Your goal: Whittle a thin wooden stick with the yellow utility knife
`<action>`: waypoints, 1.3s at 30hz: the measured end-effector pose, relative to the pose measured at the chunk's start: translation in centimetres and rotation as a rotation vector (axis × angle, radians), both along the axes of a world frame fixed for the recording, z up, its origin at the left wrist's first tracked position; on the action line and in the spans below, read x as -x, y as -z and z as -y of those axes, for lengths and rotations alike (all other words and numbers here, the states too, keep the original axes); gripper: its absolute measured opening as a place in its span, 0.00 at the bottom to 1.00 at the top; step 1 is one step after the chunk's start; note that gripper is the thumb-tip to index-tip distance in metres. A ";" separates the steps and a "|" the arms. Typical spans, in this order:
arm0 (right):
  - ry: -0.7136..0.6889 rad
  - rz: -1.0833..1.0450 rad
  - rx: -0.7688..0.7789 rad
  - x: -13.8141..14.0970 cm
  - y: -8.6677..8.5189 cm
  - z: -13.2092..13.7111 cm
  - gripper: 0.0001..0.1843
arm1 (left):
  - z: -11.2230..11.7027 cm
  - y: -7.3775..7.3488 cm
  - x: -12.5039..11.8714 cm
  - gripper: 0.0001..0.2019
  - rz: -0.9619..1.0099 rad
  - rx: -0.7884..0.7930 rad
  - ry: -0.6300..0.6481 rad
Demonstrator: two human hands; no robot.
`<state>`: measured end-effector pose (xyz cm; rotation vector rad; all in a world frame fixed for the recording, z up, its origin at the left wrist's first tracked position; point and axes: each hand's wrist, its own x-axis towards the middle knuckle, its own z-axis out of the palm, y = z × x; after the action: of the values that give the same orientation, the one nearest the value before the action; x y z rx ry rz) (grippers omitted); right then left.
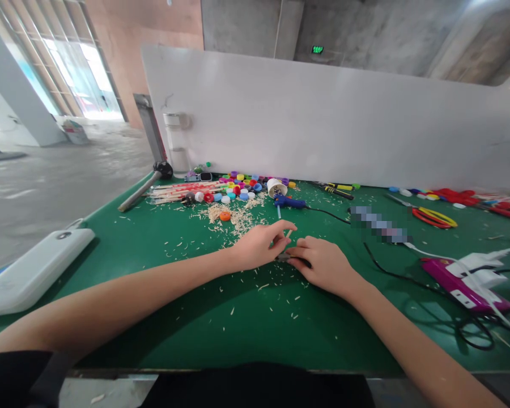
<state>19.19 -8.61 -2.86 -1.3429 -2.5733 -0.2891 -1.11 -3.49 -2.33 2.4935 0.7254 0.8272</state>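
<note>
My left hand (261, 245) and my right hand (323, 263) meet low over the green mat (246, 323) in the middle of the table. The left hand pinches a thin pale wooden stick (288, 233) that pokes up past its fingers. The right hand is curled over a small dark tool (295, 259) pressed against the mat; I cannot make out what it is. Pale wood shavings (233, 218) lie scattered around and beyond both hands.
Coloured bottle caps (238, 190), wooden sticks (182, 191) and a mallet (147, 184) lie at the back left. A blue glue gun (291, 202), a white cup (275, 186), pliers (433, 216), a magenta device (461, 283) with cables and a white box (29, 272) surround the mat. A white board (323, 119) stands behind.
</note>
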 end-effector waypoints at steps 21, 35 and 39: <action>-0.009 -0.023 -0.125 0.1 0.7 0.2 0.13 | -0.4 -0.2 0.4 0.17 0.036 0.068 0.039; -0.002 -0.002 -0.054 0.2 0.3 0.0 0.12 | -0.3 -0.2 0.5 0.19 0.043 0.120 0.068; 0.001 -0.016 -0.158 0.1 0.9 0.5 0.15 | -0.3 -0.3 0.4 0.19 0.045 0.144 0.061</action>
<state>19.06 -9.06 -3.73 -1.2854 -2.4779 -0.4695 -1.53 -3.19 -1.99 2.3500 0.6655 0.7788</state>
